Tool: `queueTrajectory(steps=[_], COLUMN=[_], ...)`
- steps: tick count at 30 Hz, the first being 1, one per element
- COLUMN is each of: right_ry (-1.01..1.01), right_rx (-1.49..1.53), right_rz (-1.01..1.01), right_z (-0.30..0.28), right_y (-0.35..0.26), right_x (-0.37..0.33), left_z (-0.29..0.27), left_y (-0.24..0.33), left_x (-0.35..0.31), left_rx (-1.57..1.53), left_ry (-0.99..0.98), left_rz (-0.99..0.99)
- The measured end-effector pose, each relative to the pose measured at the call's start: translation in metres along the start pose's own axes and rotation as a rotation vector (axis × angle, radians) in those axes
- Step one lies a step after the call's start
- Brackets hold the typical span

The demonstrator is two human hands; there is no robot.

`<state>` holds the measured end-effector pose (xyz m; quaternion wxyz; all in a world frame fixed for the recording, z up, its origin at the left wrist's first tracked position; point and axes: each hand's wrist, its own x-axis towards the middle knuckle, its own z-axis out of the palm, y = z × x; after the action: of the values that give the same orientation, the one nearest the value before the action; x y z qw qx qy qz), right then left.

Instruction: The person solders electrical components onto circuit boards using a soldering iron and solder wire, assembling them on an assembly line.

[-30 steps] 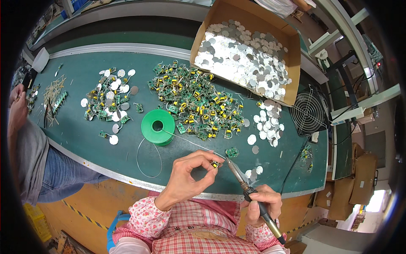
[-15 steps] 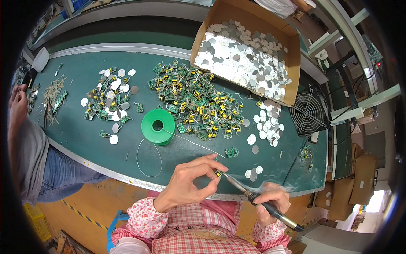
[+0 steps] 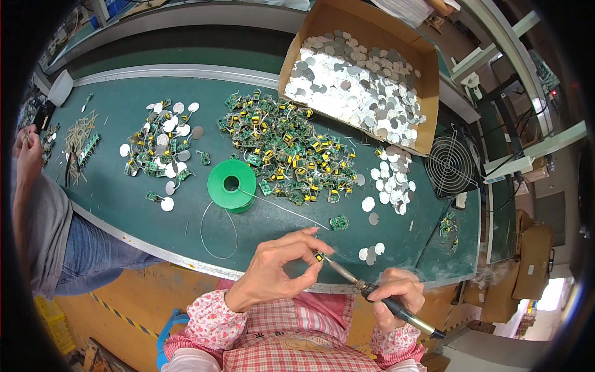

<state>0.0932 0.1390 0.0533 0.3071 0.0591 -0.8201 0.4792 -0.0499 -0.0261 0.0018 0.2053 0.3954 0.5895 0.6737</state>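
Note:
Between thumb and fingers, my left hand [image 3: 282,263] pinches a small circuit board [image 3: 319,256] with a yellow part, mostly covered by the fingertips. My right hand [image 3: 400,294] grips a soldering iron [image 3: 347,274], whose tip meets the board at my left fingertips. Thin smoke drifts to the right of the iron. Just beyond my left hand lies the free end of a solder wire [image 3: 291,212], which runs from a green spool [image 3: 217,186]. A single green circuit board [image 3: 339,222] rests on the table close to that wire end.
A heap of circuit boards [image 3: 291,149] covers the table's middle. Behind it stands a cardboard box [image 3: 431,80] of round metal discs; loose discs [image 3: 393,180] lie nearer. A fan [image 3: 451,162] stands at right. Boards with discs attached [image 3: 158,142] lie left, beside another person's hand [image 3: 28,146].
Smoke has drifted farther right and thinned around my right hand. Both hands, the iron and the held circuit board have barely moved.

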Motion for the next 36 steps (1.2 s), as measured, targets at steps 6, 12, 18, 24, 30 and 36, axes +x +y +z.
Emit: queueTrajectory(steps=[6,12,18,24,30,36], right_ry=[0.112,0.05,-0.007,0.085,0.278,0.273], right_rx=[-0.015,-0.018,-0.007,-0.034,-0.05,0.288], right_rz=[0.057,0.044,0.002,-0.012,0.514,0.589], right_z=[-0.001,0.001,0.0,0.0,0.033,0.053], right_y=[-0.004,-0.005,-0.001,0.0,0.0,0.007], right_x=[-0.007,-0.009,-0.008,-0.014,-0.018,-0.034], left_z=[0.0,0.001,0.001,0.001,0.009,0.025], left_y=[0.0,-0.001,0.0,0.001,0.004,0.002], left_x=[-0.002,-0.002,-0.003,-0.004,-0.004,-0.011], left_rx=[-0.008,-0.013,0.005,0.012,-0.029,-0.19], left_ry=[0.006,0.001,-0.016,-0.004,0.023,0.001], left_rz=[-0.004,0.005,-0.005,0.004,0.029,-0.01])
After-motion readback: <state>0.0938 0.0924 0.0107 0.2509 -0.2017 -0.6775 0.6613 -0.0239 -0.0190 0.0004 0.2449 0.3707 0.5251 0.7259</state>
